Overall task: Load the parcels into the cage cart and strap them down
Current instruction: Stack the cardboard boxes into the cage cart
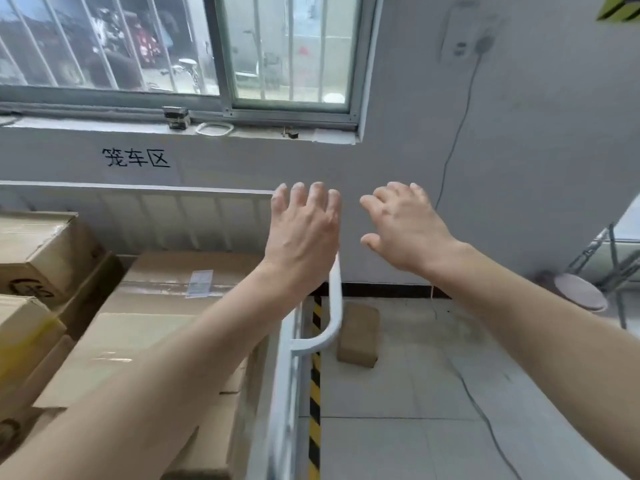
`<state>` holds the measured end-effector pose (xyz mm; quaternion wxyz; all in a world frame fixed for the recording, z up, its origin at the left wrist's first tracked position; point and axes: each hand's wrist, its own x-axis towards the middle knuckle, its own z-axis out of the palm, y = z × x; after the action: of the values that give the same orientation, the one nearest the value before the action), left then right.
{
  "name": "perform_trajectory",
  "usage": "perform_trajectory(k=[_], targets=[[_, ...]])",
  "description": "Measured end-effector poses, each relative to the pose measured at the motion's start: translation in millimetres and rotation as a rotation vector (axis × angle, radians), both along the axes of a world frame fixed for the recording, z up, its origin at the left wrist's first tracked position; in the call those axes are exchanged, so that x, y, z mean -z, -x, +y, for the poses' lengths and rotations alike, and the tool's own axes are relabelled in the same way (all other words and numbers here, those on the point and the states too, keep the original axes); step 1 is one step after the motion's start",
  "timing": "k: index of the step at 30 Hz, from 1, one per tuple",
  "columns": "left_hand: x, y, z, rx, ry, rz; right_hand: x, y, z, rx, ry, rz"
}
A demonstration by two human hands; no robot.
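Note:
A white metal cage cart [287,375] fills the lower left, with its curved push handle [334,313] at its right side. Several brown cardboard parcels lie inside; a large one with a white label [173,282] sits at the back, and others [31,258] are stacked at the left. My left hand [304,233] is raised above the cart's right edge, fingers straight and spread, holding nothing. My right hand [405,226] is raised beside it, fingers relaxed, empty. No strap is in view.
A small brown parcel [358,336] lies on the tiled floor right of the cart, beside a yellow-black floor stripe [315,393]. A folding stool [585,289] stands at the far right. A cable [485,410] runs across the floor. Window and wall lie ahead.

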<state>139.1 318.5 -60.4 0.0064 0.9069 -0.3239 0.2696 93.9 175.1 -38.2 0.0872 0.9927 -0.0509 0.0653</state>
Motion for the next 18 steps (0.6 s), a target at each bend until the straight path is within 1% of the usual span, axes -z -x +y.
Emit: perform_trajectory(k=[2, 4, 9, 13, 18], targets=[[1.8, 15.3, -43.8, 0.004, 0.029, -0.057, -1.4, 21.0, -44.6, 0.009, -0.013, -0.018], [-0.8, 30.6, -77.1, -0.002, 0.047, -0.073, -5.7, 37.3, -80.5, 0.014, -0.023, -0.009], [-6.9, 44.1, -136.3, 0.026, 0.038, -0.121, -13.4, 55.9, -145.9, 0.025, -0.037, -0.067], [-6.8, 35.1, -172.2, 0.017, 0.064, -0.139, -14.7, 49.5, -181.4, 0.013, -0.036, -0.073], [8.9, 7.7, -212.1, -0.01, 0.091, -0.145, -10.1, 15.2, -222.1, -0.02, -0.022, -0.086]])
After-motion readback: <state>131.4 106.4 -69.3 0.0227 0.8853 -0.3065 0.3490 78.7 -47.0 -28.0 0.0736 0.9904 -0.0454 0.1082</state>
